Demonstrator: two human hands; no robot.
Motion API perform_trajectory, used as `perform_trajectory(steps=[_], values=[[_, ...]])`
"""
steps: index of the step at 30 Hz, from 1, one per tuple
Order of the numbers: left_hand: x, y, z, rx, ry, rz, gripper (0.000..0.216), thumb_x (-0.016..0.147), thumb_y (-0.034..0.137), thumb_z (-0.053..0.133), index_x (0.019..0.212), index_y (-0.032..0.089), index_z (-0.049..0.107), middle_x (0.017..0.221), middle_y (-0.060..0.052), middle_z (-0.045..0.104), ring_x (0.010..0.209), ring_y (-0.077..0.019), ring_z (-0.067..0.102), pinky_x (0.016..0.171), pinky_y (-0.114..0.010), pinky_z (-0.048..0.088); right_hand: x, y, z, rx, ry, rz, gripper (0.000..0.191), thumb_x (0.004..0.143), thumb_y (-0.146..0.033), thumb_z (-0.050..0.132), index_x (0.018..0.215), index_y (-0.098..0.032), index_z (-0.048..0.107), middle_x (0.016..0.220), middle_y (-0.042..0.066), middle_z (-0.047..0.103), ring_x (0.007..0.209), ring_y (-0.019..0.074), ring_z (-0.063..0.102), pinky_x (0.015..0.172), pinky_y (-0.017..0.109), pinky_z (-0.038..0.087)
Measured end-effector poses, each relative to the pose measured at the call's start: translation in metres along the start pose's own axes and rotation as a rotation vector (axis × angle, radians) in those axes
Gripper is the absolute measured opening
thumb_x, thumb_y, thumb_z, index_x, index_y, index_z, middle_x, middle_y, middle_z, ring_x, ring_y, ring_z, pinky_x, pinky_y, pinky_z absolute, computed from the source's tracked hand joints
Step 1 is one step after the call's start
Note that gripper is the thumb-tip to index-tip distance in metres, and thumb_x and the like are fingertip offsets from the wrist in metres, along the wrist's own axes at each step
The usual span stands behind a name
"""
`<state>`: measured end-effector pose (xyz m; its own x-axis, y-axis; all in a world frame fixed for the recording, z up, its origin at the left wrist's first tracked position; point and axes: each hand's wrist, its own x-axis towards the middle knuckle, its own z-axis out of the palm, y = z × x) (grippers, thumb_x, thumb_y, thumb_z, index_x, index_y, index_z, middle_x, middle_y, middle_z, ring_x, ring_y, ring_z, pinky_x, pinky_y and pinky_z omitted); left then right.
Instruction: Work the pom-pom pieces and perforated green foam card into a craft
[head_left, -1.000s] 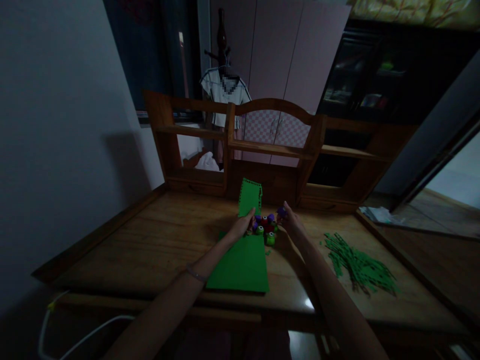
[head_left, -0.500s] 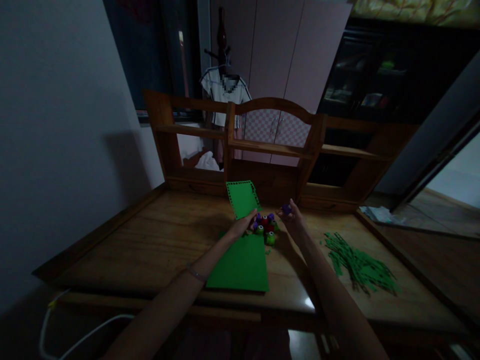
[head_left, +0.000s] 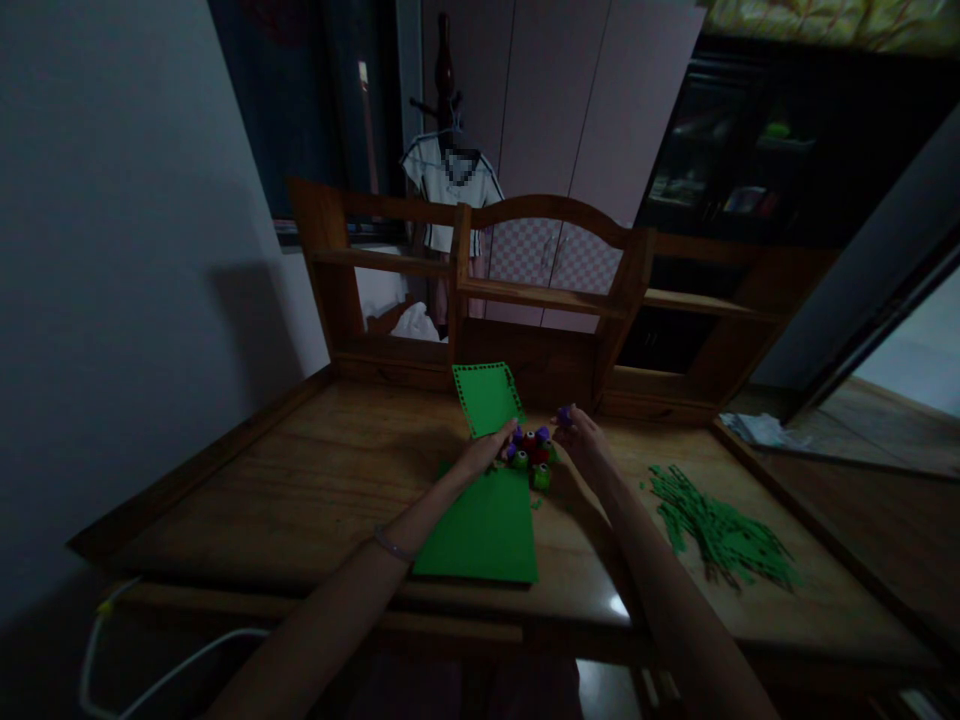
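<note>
My right hand (head_left: 582, 436) is raised over the desk with its fingers closed round a small purple craft paper punch (head_left: 565, 415). On the left side of a cluster of punches, my left hand (head_left: 491, 447) has its fingers curled in, close to the purple ones; what they hold, if anything, is hidden. In the cluster I see a red punch (head_left: 537, 455), a green punch (head_left: 541, 477) and other purple and green ones. Behind the left hand lies a green sheet (head_left: 487, 395) with holes punched along its edges. A plain stack of green paper (head_left: 480, 530) lies under my left forearm.
Cut green paper scraps (head_left: 724, 535) are heaped at the right of the wooden desk (head_left: 300, 480). A wooden shelf unit (head_left: 540, 290) rises along the back edge. A white cable (head_left: 90, 650) hangs at the front left. Small green bits lie beside the punches.
My right hand has shifted slightly left, and its wrist has turned so the back of the hand shows more. The purple punch moved with it. My left hand has barely moved.
</note>
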<state>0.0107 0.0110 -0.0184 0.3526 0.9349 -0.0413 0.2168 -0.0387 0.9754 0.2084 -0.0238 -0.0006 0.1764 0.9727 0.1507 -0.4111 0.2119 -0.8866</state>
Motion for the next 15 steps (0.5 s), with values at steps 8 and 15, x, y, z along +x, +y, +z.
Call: perform_trajectory(steps=[8,15], values=[[-0.0031,0.002,0.0009,0.001,0.027,-0.017,0.062,0.073,0.077,0.038,0.058,0.017,0.051,0.053,0.001,0.052,0.052,-0.0121,0.048,0.054,-0.023,0.036,-0.0059,-0.0012,0.0039,-0.055,-0.052,0.007,0.029,0.07,-0.044,0.074,0.087,-0.022,0.065,0.09,0.005,0.07,0.067,0.013,0.059,0.063,0.025,0.047],[0.0034,-0.0055,0.0013,0.008,0.034,-0.017,0.063,0.071,0.078,0.039,0.058,0.017,0.05,0.052,0.001,0.05,0.05,-0.0115,0.046,0.051,-0.023,0.034,-0.0035,-0.0039,-0.0011,-0.078,0.019,-0.063,0.026,0.072,-0.042,0.072,0.087,-0.02,0.07,0.095,0.004,0.067,0.057,0.0066,0.049,0.051,0.019,0.041]])
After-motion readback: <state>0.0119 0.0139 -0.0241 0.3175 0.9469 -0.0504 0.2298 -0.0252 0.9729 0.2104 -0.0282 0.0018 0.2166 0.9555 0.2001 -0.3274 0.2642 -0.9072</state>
